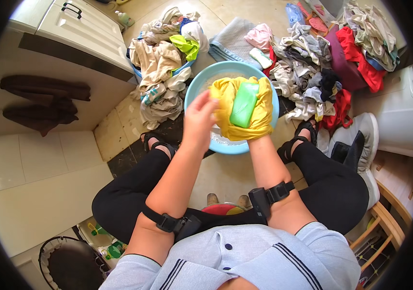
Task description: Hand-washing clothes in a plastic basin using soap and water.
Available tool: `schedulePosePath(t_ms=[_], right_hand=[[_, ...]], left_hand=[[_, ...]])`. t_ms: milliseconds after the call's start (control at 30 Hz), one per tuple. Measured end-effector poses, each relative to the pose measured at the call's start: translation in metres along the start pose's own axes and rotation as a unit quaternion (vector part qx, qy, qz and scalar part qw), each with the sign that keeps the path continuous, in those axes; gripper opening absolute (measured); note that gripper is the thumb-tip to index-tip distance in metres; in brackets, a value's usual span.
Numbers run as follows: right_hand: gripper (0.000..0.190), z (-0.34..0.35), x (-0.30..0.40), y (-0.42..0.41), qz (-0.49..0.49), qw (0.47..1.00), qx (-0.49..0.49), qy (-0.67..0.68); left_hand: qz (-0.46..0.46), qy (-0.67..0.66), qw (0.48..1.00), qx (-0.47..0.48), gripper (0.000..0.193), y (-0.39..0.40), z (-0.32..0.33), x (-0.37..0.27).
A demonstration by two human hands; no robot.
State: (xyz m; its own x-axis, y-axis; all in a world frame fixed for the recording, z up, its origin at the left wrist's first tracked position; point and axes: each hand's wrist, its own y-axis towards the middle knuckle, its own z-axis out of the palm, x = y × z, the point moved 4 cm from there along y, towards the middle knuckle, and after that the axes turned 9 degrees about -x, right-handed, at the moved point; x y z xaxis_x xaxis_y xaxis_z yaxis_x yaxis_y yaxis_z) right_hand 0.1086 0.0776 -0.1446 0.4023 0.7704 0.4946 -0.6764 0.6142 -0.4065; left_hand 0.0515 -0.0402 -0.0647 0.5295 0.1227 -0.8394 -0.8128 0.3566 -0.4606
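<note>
A green bar of soap (244, 105) lies on a bunched yellow cloth (224, 90) above a light blue basin (195, 78). My right hand (259, 136) is under the cloth and hidden by it; only the wrist shows, and the cloth rests on that hand. To the left of the cloth is my left hand (201, 117), somewhat blurred, its fingers apart and close to the cloth's edge. Whether they touch it I cannot tell. Whitish suds (219, 78) show inside the basin.
A heaped basin of clothes (159, 58) stands at the upper left. Beyond the basin lies a grey-blue towel (233, 40) with a wrapped bar (260, 58). More clothes (300, 69) pile up on the right, beside a purple container (344, 65). A white cabinet (87, 36) borders the left.
</note>
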Motion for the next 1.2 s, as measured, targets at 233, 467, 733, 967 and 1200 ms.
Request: schedulePosePath(t_ms=[233,467,733,967,1200], right_hand=[[0.038,0.014,-0.016,-0.009,0.075,0.992,0.045,0.090],[0.038,0.023,-0.027,-0.017,0.127,0.976,0.079,0.161],[0.043,0.034,-0.031,-0.025,0.144,0.958,0.150,0.195],[0.042,0.030,-0.030,-0.018,0.086,0.968,0.161,0.169],[0.037,0.013,-0.026,-0.014,0.011,0.980,0.184,0.071]], left_hand=[[0.261,0.511,0.813,0.095,0.055,-0.021,0.036,-0.003],[0.316,0.626,0.709,0.070,0.065,-0.013,0.041,0.019],[0.240,0.464,0.852,0.012,0.081,0.019,0.026,0.009],[0.203,0.405,0.890,0.060,0.076,0.010,0.022,0.009],[0.282,0.451,0.836,0.132,0.068,-0.013,0.022,0.017]])
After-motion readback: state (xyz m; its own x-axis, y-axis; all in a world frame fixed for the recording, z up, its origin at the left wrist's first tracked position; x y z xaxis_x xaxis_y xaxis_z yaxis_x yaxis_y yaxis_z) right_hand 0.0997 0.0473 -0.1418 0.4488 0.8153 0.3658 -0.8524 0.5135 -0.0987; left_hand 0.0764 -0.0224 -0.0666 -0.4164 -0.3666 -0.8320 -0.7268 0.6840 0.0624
